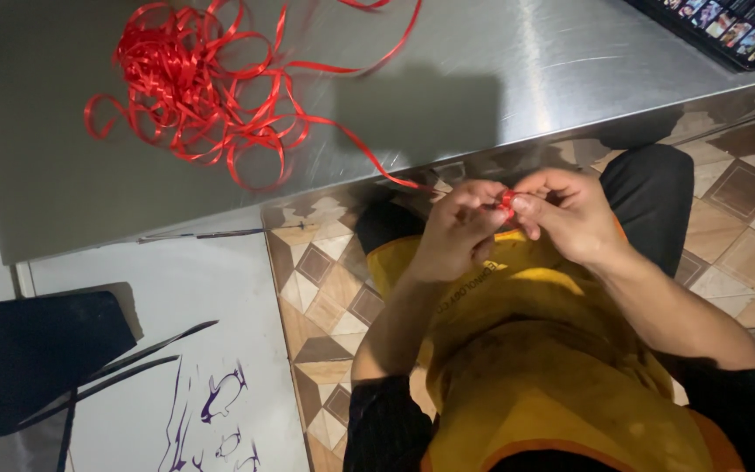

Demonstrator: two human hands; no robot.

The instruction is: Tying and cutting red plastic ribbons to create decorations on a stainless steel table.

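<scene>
Red ribbon (507,200) is being pinched between the fingers of the left hand (459,229) and right hand (570,214), just off the desk's (482,79) near edge. Its strand is trailing back to a loose tangle (190,87) lying toward the desk's far left corner.

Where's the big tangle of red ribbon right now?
In the head view, the tangle of red ribbon lies on the steel table, upper left, with one strand trailing off the table edge to both hands.
</scene>
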